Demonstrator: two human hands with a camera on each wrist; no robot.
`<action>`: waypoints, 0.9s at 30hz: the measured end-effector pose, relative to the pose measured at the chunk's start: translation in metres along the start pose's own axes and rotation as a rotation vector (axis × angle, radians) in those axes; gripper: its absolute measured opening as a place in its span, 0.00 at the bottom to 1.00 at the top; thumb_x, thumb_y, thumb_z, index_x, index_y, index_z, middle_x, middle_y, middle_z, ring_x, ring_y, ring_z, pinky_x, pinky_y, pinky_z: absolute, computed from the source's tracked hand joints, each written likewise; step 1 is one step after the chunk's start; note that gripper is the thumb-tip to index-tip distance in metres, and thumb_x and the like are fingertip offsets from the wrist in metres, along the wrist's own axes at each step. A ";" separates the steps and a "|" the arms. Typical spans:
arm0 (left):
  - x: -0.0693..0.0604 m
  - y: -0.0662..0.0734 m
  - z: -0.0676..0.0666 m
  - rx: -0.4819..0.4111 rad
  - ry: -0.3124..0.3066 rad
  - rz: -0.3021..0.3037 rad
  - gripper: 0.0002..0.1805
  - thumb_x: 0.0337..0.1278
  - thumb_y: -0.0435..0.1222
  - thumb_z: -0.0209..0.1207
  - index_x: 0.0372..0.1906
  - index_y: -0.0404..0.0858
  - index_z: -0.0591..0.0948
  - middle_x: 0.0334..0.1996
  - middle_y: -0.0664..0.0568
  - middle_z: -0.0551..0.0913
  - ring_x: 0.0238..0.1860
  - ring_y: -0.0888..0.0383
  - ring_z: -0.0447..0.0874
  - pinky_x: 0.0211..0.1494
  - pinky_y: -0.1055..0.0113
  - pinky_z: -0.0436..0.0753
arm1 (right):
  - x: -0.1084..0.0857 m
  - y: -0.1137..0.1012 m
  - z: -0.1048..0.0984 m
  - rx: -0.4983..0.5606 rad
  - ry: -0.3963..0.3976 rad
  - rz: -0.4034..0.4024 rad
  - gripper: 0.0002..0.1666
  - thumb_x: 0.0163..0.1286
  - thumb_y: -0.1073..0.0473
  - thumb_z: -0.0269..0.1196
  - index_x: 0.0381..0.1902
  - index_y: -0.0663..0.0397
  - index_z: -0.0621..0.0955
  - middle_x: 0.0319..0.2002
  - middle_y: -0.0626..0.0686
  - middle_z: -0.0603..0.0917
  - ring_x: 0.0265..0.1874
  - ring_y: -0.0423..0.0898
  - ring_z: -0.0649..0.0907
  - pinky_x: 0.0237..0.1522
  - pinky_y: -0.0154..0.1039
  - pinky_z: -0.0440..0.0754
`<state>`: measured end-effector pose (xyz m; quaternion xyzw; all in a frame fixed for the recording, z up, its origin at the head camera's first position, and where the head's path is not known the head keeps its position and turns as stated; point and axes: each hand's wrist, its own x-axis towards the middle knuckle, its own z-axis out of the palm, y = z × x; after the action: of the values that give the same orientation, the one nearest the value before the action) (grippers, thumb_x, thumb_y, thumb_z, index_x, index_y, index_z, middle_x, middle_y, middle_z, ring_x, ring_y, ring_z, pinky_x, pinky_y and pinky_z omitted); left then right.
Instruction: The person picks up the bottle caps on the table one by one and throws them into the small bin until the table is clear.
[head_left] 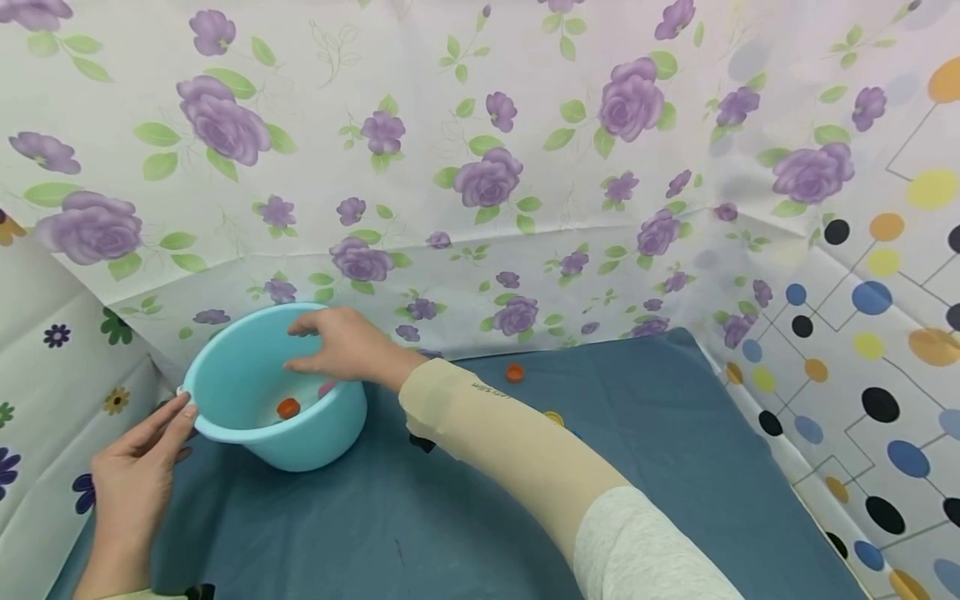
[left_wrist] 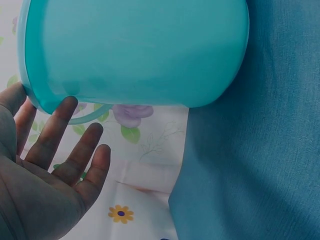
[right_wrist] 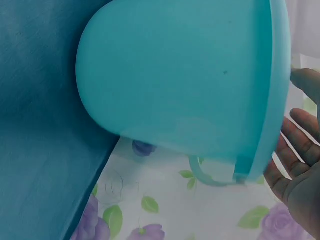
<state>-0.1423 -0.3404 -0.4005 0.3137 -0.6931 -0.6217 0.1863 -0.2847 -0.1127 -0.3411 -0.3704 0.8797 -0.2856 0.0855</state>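
A light blue plastic bucket (head_left: 307, 442) stands on the blue cloth, with a small orange piece (head_left: 288, 407) and a pink piece (head_left: 326, 389) inside it. My left hand (head_left: 142, 467) pinches the bucket's rim at its left side between thumb and finger; the other fingers are spread in the left wrist view. Over the bucket's right rim reaches my right hand (head_left: 345, 342), thumb and fingers apart, nothing visible between them. In the right wrist view the fingers (right_wrist: 300, 142) show beyond the rim.
An orange cap-like piece (head_left: 514, 372) lies on the blue cloth (head_left: 675, 467) near the back. A yellow round piece (head_left: 553, 417) and a bit of blue are partly hidden behind the right sleeve. Flower-patterned sheeting (head_left: 465, 108) rises behind, dotted sheeting (head_left: 885, 333) at right.
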 end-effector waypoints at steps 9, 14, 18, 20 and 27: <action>0.000 -0.001 0.001 0.021 0.010 0.000 0.26 0.44 0.49 0.69 0.53 0.51 0.81 0.45 0.70 0.83 0.30 0.77 0.81 0.25 0.83 0.78 | -0.018 0.023 -0.027 0.095 0.099 -0.024 0.30 0.58 0.37 0.63 0.58 0.34 0.75 0.56 0.37 0.76 0.57 0.32 0.73 0.56 0.28 0.74; 0.000 -0.001 0.002 0.036 0.010 0.000 0.26 0.44 0.49 0.68 0.53 0.52 0.81 0.47 0.69 0.82 0.30 0.78 0.81 0.25 0.83 0.78 | -0.034 0.044 -0.041 0.170 0.192 -0.028 0.28 0.57 0.35 0.63 0.56 0.31 0.75 0.54 0.35 0.77 0.57 0.32 0.73 0.56 0.35 0.75; 0.000 -0.002 0.003 0.031 0.013 0.006 0.25 0.45 0.49 0.68 0.53 0.51 0.81 0.47 0.69 0.82 0.30 0.78 0.81 0.25 0.83 0.78 | -0.048 0.067 -0.047 0.197 0.280 -0.049 0.27 0.57 0.36 0.63 0.55 0.31 0.76 0.54 0.36 0.78 0.57 0.34 0.74 0.58 0.41 0.76; 0.000 -0.003 0.003 0.028 0.017 0.011 0.25 0.45 0.48 0.68 0.53 0.51 0.81 0.47 0.69 0.83 0.29 0.78 0.82 0.25 0.83 0.78 | -0.056 0.080 -0.049 0.208 0.327 -0.063 0.27 0.58 0.37 0.64 0.55 0.33 0.76 0.55 0.39 0.79 0.57 0.38 0.75 0.58 0.44 0.76; 0.001 -0.004 0.004 0.060 0.036 0.008 0.25 0.45 0.50 0.67 0.53 0.53 0.81 0.49 0.68 0.82 0.30 0.78 0.81 0.25 0.84 0.77 | -0.082 0.119 -0.051 0.174 0.485 -0.080 0.31 0.61 0.39 0.62 0.61 0.37 0.73 0.60 0.40 0.75 0.61 0.38 0.73 0.62 0.47 0.72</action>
<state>-0.1444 -0.3383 -0.4055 0.3276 -0.7094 -0.5939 0.1917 -0.3164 0.0346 -0.3714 -0.3167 0.8314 -0.4438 -0.1077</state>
